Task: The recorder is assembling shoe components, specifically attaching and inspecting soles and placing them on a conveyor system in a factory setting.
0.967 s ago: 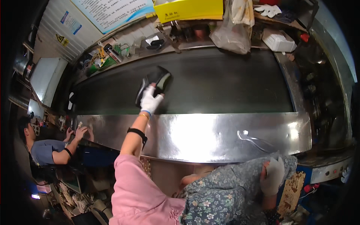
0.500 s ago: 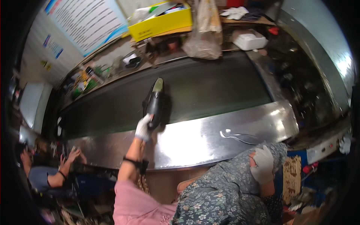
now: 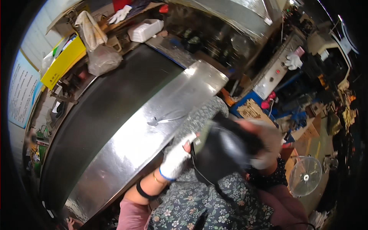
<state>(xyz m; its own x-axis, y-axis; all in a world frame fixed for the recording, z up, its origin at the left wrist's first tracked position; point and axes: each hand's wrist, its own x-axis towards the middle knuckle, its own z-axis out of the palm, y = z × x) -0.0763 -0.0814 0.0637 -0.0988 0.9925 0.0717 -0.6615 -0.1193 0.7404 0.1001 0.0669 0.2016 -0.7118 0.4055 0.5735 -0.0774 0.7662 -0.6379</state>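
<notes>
A black shoe [image 3: 220, 153] with an olive-green part along one edge is held in front of my floral apron, smeared by motion. My left hand [image 3: 178, 157], in a white glove with a blue cuff edge, is closed on its left side. At its other end my right hand [image 3: 266, 143], also gloved, is blurred but curls round the black part; its fingertips are hidden. Beyond the shoe, a thin greyish strap-like piece [image 3: 165, 119] lies on the shiny metal ledge [image 3: 126, 147].
A dark conveyor belt [image 3: 111, 97] runs along the ledge. Behind it are a yellow box [image 3: 65, 63], a plastic bag [image 3: 103, 61] and a white foam box [image 3: 145, 30]. To the right stand a control panel [image 3: 278, 73] and a fan [image 3: 305, 177]. Another person's hand [image 3: 71, 222] shows at lower left.
My left hand has brought the shoe from over the belt back to my body. My right hand has come onto it too. The view has swung right.
</notes>
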